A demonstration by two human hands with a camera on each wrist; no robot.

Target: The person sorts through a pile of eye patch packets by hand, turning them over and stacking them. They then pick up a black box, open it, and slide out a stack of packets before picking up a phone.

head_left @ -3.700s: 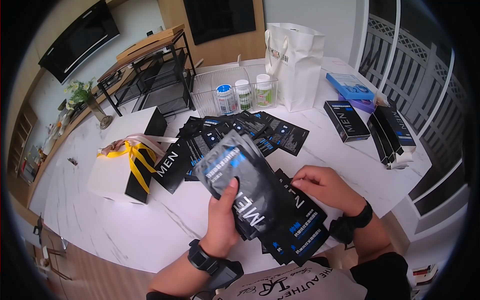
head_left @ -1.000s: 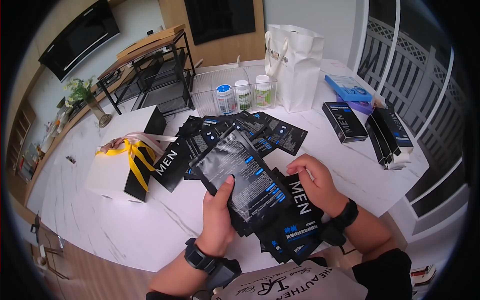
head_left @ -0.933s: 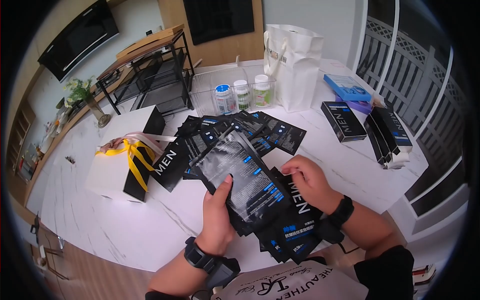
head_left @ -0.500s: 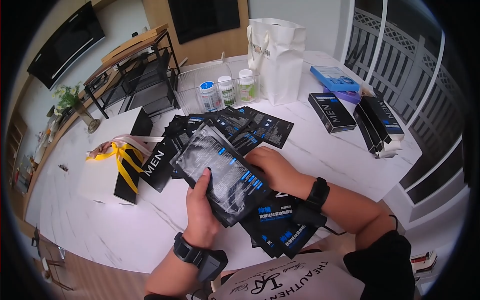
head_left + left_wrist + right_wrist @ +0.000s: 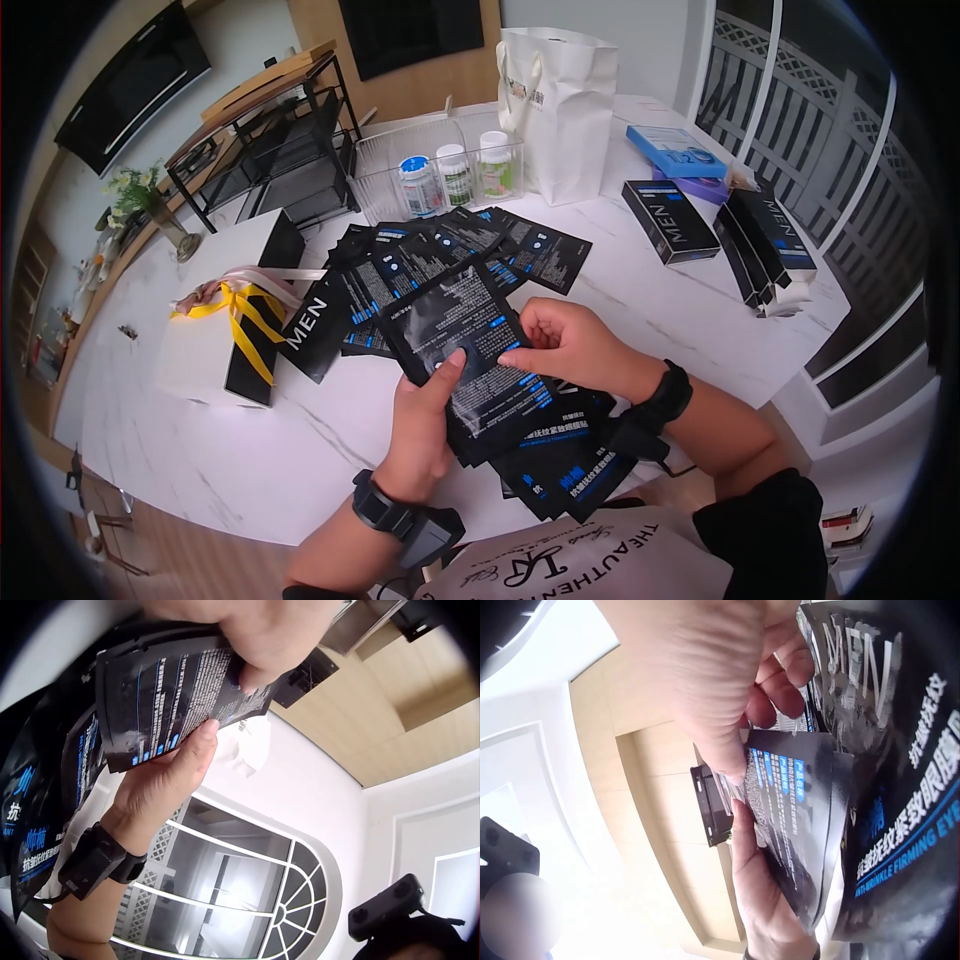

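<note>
My left hand (image 5: 425, 420) grips a small stack of flat black sachets (image 5: 465, 335), thumb pressed over the front. The top sachet shows its printed back, with white text and blue labels. At the stack's right edge my right hand (image 5: 575, 345) pinches a sachet, its thumb on the printed face and its fingers curled. The right wrist view shows this right thumb (image 5: 724, 754) close to the left thumb. Under and beside the stack, more sachets (image 5: 580, 470) lie fanned near the table's front edge, fronts up. A larger heap of sachets (image 5: 545, 255) spreads behind the hands.
To the left stands a white-and-black box (image 5: 215, 330) with yellow and pink ribbons. Behind the heap are a clear bin (image 5: 380, 195) with three bottles and a white paper bag (image 5: 560, 120). Black "MEN" boxes (image 5: 670, 220) and a blue box (image 5: 675, 152) lie at right.
The top sachet showed its "MEN" front at first and now shows its printed back. My right hand, earlier apart at the right, has come in to the stack's edge. The head view has shifted.
</note>
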